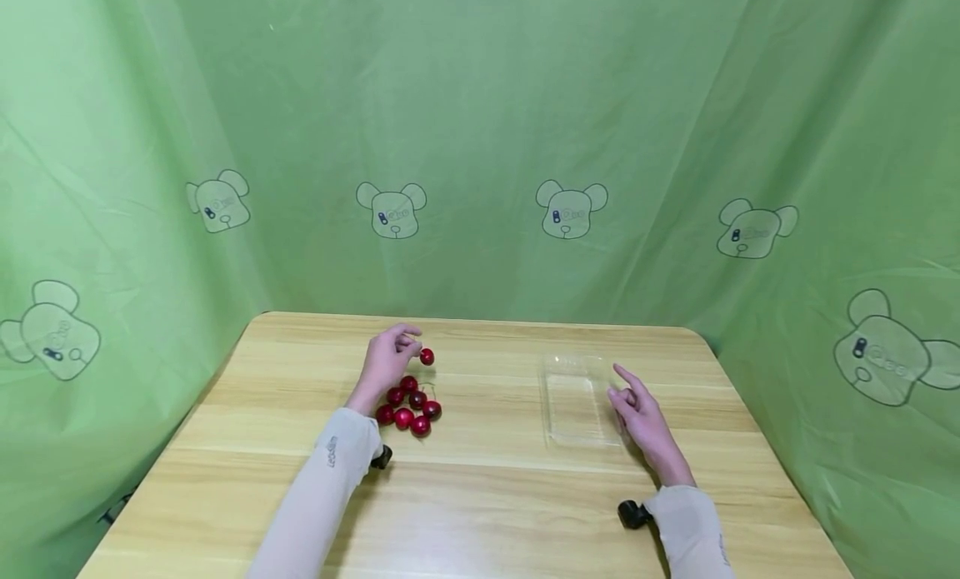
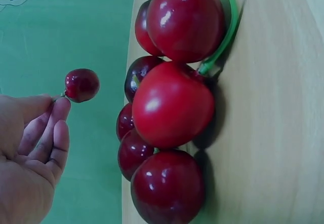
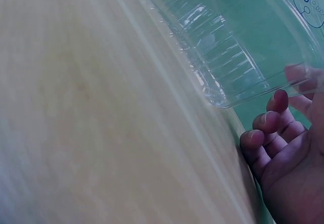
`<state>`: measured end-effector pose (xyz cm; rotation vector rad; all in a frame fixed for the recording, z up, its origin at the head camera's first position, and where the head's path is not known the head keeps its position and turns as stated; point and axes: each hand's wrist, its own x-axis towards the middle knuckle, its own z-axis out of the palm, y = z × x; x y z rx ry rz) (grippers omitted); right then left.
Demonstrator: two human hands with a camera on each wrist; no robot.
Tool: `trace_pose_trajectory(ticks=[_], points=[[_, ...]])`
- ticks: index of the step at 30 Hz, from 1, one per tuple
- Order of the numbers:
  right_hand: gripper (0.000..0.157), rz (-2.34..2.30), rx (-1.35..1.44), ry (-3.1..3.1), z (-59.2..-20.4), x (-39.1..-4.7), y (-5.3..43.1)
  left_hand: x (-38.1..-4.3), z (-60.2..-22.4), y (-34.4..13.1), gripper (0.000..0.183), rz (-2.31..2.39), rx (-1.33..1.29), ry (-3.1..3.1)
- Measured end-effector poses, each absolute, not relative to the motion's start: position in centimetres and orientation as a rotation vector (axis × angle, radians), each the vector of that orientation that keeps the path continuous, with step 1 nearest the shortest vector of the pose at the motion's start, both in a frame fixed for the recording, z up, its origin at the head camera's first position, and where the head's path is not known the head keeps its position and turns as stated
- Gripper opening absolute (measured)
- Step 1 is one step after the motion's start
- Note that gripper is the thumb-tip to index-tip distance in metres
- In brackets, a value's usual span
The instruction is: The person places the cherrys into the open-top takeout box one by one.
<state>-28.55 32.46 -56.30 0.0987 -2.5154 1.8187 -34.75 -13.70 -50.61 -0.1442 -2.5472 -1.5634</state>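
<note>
Over the far left part of the table, my left hand (image 1: 386, 358) pinches a dark red cherry (image 2: 82, 85) by its stem, between thumb and fingertips. The cherry hangs off the fingertips, beyond a cluster of several red cherries (image 1: 421, 426). Some of these carry green stems (image 2: 230, 26). On the right, my right hand (image 1: 643, 421) is at the right side of a clear plastic box (image 1: 551, 433). Its index finger points forward and the thumb overlaps the rim. In the right wrist view, loosely bent fingers (image 3: 266, 122) lie right beside the box's corner.
The wooden table (image 1: 480, 504) has rounded far corners. A green curtain (image 1: 480, 129) with bear-head prints encloses its back and sides. Each wrist wears a small black camera, such as the right one (image 1: 633, 514).
</note>
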Motion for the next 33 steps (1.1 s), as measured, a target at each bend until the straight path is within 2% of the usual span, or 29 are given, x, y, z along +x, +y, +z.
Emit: trace_pose_trajectory(ticks=[33], points=[[0.059,1.820,0.126,-2.497,-56.3,-28.6,32.4,-33.8,-50.3,-12.7,0.016,-1.774,-0.260,-2.435]])
